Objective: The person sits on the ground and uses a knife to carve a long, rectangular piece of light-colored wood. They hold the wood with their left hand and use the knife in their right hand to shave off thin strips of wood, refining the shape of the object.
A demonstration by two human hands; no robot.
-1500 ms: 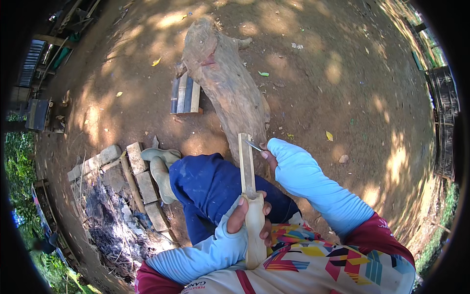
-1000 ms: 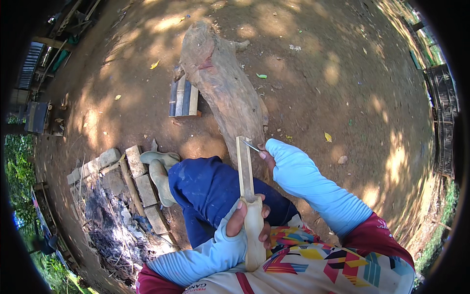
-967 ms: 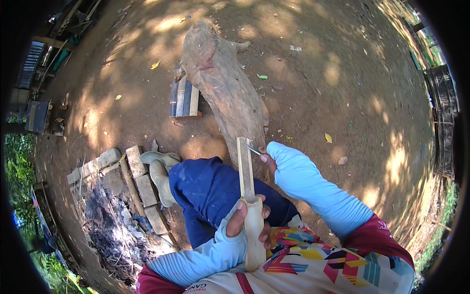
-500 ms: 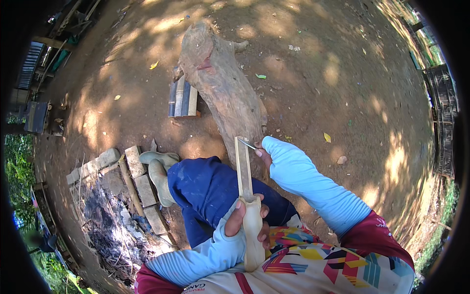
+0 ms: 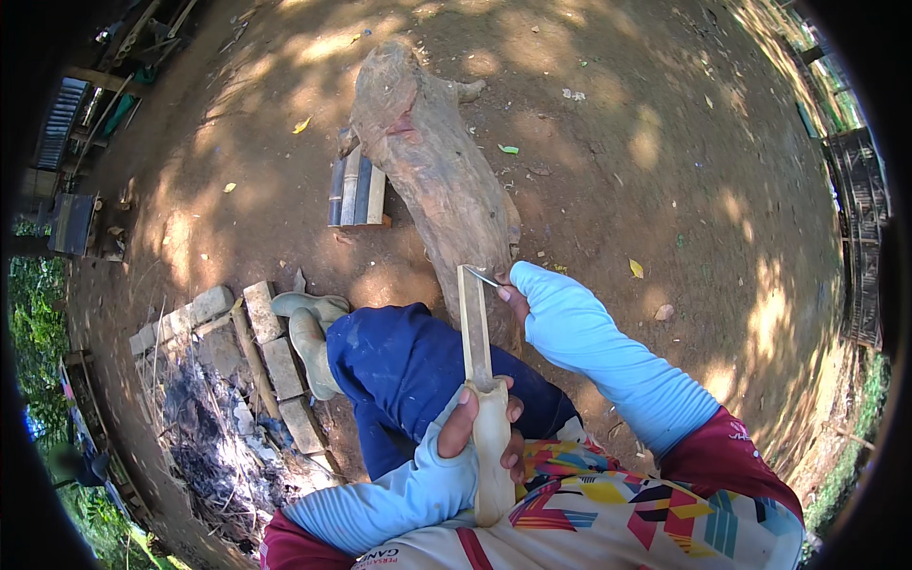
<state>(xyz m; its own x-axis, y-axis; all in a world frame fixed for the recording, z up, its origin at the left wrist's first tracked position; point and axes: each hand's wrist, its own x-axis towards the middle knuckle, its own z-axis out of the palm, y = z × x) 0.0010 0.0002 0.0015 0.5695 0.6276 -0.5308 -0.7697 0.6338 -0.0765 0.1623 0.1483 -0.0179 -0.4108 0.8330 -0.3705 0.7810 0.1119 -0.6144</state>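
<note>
A long pale strip of bamboo [image 5: 474, 328] stands nearly upright over my lap, its thicker lower end against my chest. My left hand [image 5: 475, 427] grips that lower part, fingers wrapped around it. My right hand [image 5: 514, 296], in a light blue sleeve, holds a small knife [image 5: 483, 277] whose blade rests against the upper end of the strip. My knees are in dark blue trousers [image 5: 408, 366], and pale green boots [image 5: 309, 328] show to the left.
A thick log [image 5: 432, 166] lies on the bare dirt ahead, with a small stack of flat boards [image 5: 356, 195] beside it. Grey bricks [image 5: 275, 366] ring a patch of ash [image 5: 204, 446] at left. Fencing [image 5: 860, 237] runs along the right.
My right hand with the knife has slid a little upward along the strip toward its top end. My left hand keeps its grip in the same place.
</note>
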